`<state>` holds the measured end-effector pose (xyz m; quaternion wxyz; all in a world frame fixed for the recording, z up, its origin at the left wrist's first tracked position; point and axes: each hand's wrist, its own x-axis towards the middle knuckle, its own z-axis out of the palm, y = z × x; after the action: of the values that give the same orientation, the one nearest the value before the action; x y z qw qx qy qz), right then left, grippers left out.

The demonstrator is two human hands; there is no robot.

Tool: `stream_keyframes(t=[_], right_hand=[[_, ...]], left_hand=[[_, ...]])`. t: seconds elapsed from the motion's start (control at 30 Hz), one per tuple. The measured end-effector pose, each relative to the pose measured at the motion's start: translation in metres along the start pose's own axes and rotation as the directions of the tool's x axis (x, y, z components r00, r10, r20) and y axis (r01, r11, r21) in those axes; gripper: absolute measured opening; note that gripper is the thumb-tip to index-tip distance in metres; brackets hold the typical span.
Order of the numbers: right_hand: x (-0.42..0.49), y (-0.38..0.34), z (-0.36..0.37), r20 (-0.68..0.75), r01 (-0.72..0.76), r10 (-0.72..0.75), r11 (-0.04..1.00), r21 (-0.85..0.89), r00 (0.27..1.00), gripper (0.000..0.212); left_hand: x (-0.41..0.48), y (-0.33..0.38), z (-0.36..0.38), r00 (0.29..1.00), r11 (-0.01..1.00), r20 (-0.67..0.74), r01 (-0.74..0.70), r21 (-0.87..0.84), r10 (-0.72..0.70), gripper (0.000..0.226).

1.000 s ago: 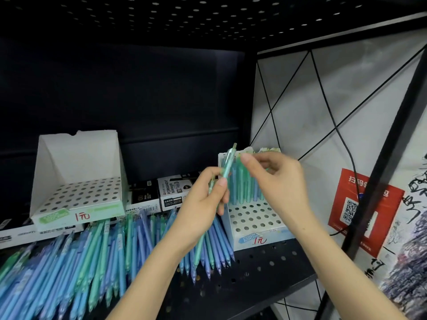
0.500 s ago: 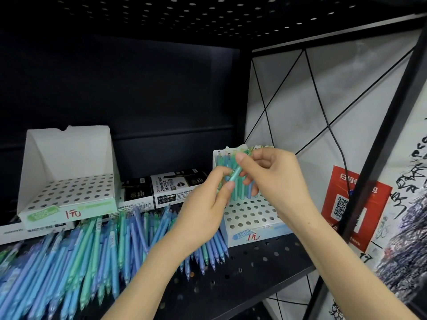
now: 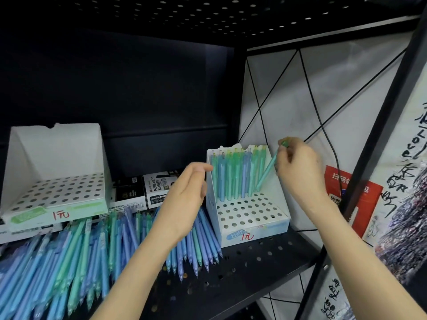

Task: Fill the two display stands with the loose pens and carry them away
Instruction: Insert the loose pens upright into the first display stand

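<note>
a teal pen (image 3: 267,172) slants right of centre in the frame, pinched at its top end by the right hand (image 3: 298,172), its lower tip down at the perforated top of the right display stand (image 3: 254,219), just beside the upright pens (image 3: 235,176) that fill the stand's back rows; the front rows of holes are bare. the left hand (image 3: 184,199) hovers at centre, fingers loosely curled, grasping nothing. beneath it the loose pens (image 3: 80,250) lie heaped across the lower left of the black shelf (image 3: 242,273). the left display stand (image 3: 53,195) sits at far left with no pens, marker boxes (image 3: 159,190) between the stands
</note>
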<state>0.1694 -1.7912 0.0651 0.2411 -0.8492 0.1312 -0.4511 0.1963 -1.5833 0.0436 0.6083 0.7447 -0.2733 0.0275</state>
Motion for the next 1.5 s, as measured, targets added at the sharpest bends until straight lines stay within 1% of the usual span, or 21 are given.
stream_keyframes(t=[0.07,0.13,0.27,0.37,0.53,0.6,0.67,0.83,0.9,0.97,1.0,1.03,1.1,1.13,1.2,1.23,1.3,1.37,1.4,1.43,1.5], right_hand=[[0.001,0.004,0.005,0.032,0.003,-0.001,0.999,-0.048,0.999,0.022],[0.002,0.006,0.008,0.053,0.009,-0.005,0.998,-0.069,0.999,0.022],[0.009,0.011,0.012,0.095,0.016,-0.008,0.996,-0.084,0.995,0.020],[0.009,0.013,0.016,0.149,0.027,-0.014,0.996,-0.087,0.989,0.018],[0.008,0.018,0.021,0.170,-0.085,0.080,0.996,0.022,0.982,0.015],[0.010,0.019,0.022,0.190,-0.120,0.113,0.992,0.028,0.975,0.015],[0.011,0.018,0.023,0.193,-0.121,0.119,0.993,-0.005,0.974,0.014],[0.010,0.015,0.029,0.242,-0.103,0.131,0.987,-0.124,0.961,0.028],[0.009,0.012,0.029,0.215,-0.093,0.129,0.981,-0.169,0.968,0.026],[0.000,0.002,0.021,0.111,-0.049,0.073,0.978,-0.204,0.991,0.027],[-0.006,-0.005,0.015,0.065,-0.021,0.031,0.989,-0.145,0.997,0.030],[-0.015,-0.017,0.008,0.065,-0.002,0.004,1.000,-0.029,0.998,0.031],[-0.031,-0.042,-0.003,0.186,-0.031,-0.015,0.969,0.245,0.983,0.027],[-0.037,-0.051,-0.005,0.253,-0.055,-0.026,0.950,0.308,0.967,0.023],[-0.046,-0.058,-0.001,0.295,-0.055,-0.050,0.940,0.337,0.954,0.016],[-0.047,-0.058,0.001,0.290,-0.060,-0.049,0.933,0.356,0.956,0.013],[-0.044,-0.055,0.002,0.257,-0.141,0.018,0.871,0.471,0.966,0.008],[-0.036,-0.046,-0.001,0.168,-0.206,0.133,0.796,0.569,0.977,0.008],[-0.030,-0.040,-0.004,0.098,-0.198,0.174,0.797,0.571,0.980,0.008],[-0.024,-0.034,-0.005,0.014,-0.164,0.184,0.837,0.522,0.983,0.008],[-0.016,-0.023,-0.004,-0.135,-0.072,0.121,0.945,0.320,0.984,0.010]], left_hand=[[0.002,0.000,0.001,0.998,0.992,-0.014,0.060,-0.114,-0.062,0.031],[0.004,-0.001,0.001,0.996,0.984,-0.027,0.080,-0.156,-0.085,0.032],[0.004,-0.007,0.002,0.999,0.990,-0.015,0.050,-0.132,-0.052,0.029],[0.001,-0.004,0.001,1.000,0.989,0.023,0.022,-0.148,-0.019,0.025],[0.000,-0.001,0.002,1.000,0.996,0.024,-0.002,-0.085,0.004,0.028],[0.001,-0.001,0.002,1.000,0.994,0.013,0.014,-0.113,-0.013,0.034],[0.002,-0.001,0.003,0.999,0.988,0.011,0.047,-0.148,-0.045,0.037],[0.001,-0.001,0.004,0.999,0.979,0.007,0.040,-0.200,-0.039,0.024],[0.000,-0.001,0.004,1.000,0.978,0.009,0.019,-0.209,-0.017,0.026],[0.000,-0.002,0.004,1.000,0.984,0.002,-0.019,-0.178,0.019,0.028],[0.000,-0.003,0.005,0.999,0.989,-0.009,-0.044,-0.141,0.044,0.029],[0.001,-0.004,0.005,0.997,0.992,-0.020,-0.074,-0.098,0.072,0.029],[0.002,-0.005,0.008,0.990,0.990,-0.029,-0.138,-0.024,0.137,0.030],[0.001,-0.005,0.010,0.985,0.985,-0.032,-0.170,0.010,0.170,0.030],[0.000,-0.005,0.014,0.975,0.974,-0.035,-0.217,0.066,0.220,0.030],[-0.001,-0.005,0.015,0.973,0.970,-0.031,-0.227,0.083,0.230,0.031],[-0.001,-0.008,0.015,0.976,0.970,-0.015,-0.212,0.121,0.216,0.033],[0.001,-0.014,0.014,0.983,0.962,-0.011,-0.176,0.208,0.182,0.041],[0.002,-0.017,0.013,0.986,0.951,-0.014,-0.156,0.265,0.165,0.045],[0.003,-0.019,0.012,0.989,0.938,-0.017,-0.134,0.320,0.147,0.049],[0.004,-0.023,0.010,0.995,0.915,-0.002,-0.094,0.392,0.103,0.056]])
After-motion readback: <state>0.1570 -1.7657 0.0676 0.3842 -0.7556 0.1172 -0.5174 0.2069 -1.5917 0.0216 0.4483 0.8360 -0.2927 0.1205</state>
